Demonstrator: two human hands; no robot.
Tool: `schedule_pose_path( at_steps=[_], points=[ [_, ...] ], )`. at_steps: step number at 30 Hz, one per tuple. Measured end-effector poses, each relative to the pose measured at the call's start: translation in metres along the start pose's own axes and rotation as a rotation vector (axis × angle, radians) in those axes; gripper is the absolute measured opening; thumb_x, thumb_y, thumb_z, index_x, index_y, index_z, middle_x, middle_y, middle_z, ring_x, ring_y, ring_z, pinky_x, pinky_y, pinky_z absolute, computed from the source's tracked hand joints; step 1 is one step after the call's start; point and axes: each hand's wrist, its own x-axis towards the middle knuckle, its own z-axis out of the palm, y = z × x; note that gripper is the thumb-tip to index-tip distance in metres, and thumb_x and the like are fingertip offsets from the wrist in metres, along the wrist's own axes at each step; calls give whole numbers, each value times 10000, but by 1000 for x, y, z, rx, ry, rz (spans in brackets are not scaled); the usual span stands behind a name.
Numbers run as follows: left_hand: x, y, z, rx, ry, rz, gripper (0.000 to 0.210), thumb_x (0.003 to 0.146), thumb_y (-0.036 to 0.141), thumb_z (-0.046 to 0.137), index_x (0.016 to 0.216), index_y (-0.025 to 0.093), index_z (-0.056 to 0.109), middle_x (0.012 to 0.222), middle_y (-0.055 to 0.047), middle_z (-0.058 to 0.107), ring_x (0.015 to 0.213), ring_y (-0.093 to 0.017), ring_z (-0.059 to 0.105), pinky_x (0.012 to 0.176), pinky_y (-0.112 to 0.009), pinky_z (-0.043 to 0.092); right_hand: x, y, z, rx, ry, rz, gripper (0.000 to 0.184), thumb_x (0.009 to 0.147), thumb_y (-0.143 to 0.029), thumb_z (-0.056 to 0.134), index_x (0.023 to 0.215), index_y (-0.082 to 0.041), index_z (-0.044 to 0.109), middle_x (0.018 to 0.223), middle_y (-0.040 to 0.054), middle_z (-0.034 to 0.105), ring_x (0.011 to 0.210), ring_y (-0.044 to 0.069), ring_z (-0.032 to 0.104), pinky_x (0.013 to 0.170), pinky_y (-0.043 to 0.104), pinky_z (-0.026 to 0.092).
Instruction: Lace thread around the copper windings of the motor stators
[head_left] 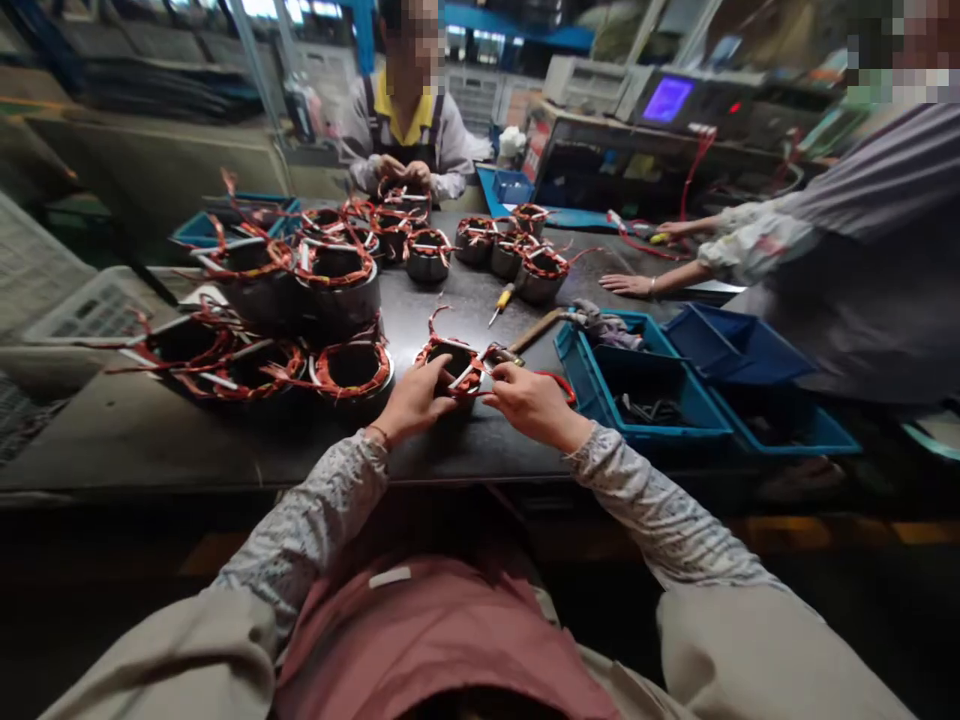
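Observation:
A small motor stator (471, 372) with orange-red windings and white sleeves stands on the table in front of me. My left hand (416, 403) grips its near left rim, the thumb at the front and fingers over the bore. On the stator's right side, my right hand (534, 405) is closed in a pinch on red wire leads; a red lead (561, 384) shows beyond its knuckles. The exact pinch point is partly hidden. Close by on the left sits a larger stator (352, 372). Just past my right hand lies a hammer with a wooden handle (537, 330).
Several wound stators (335, 275) crowd the table's left and back. A yellow-handled screwdriver (504, 299) lies mid-table. Blue bins (645, 432) with small parts stand right. One co-worker (409, 120) sits opposite; another person's hand (628, 285) rests on the table at right.

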Motion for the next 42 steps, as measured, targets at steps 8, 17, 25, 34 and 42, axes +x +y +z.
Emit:
schedule_pose_path(
  at_steps=[8, 17, 25, 34, 42],
  points=[
    [-29, -12, 2, -60, -66, 257, 542, 777, 66, 626, 1293, 169, 497, 1031, -31, 728, 1076, -186, 645, 1114, -412, 381, -14, 34, 26, 431, -26, 15, 356, 966, -358, 485, 794, -178, 739, 983, 76, 718, 861, 185, 679, 761, 287, 501],
    [-32, -7, 1, 105, 130, 323, 145, 906, 293, 585, 851, 181, 658, 945, -33, 733, 907, -174, 677, 1065, -427, 391, -34, -14, 0, 9, 243, -36, 399, 880, -397, 638, 1211, -174, 633, 1368, 158, 547, 1342, 362, 406, 1096, 575, 306],
    [-36, -13, 4, 174, 79, 324, 120, 867, 279, 627, 932, 180, 646, 917, -36, 722, 896, -190, 654, 1022, -395, 408, 14, -11, 21, 94, -25, -340, 240, 930, -328, 583, 1075, -159, 673, 1074, 114, 696, 1169, 288, 569, 1019, 498, 414],
    [-33, -8, -5, 160, -17, 328, 158, 914, 278, 556, 993, 208, 673, 999, -27, 739, 951, -186, 672, 1055, -411, 368, 16, 3, 25, 414, 114, -352, 306, 984, -214, 408, 932, -190, 709, 964, 76, 712, 1040, 189, 605, 959, 376, 476],
    [-37, 8, 13, 263, 238, 386, 224, 948, 308, 502, 879, 202, 687, 881, -34, 756, 810, -177, 693, 994, -372, 408, 13, -9, 34, 261, 136, -257, 272, 991, -223, 431, 937, -198, 696, 1014, 44, 723, 1115, 149, 593, 1041, 305, 435]
  ],
)
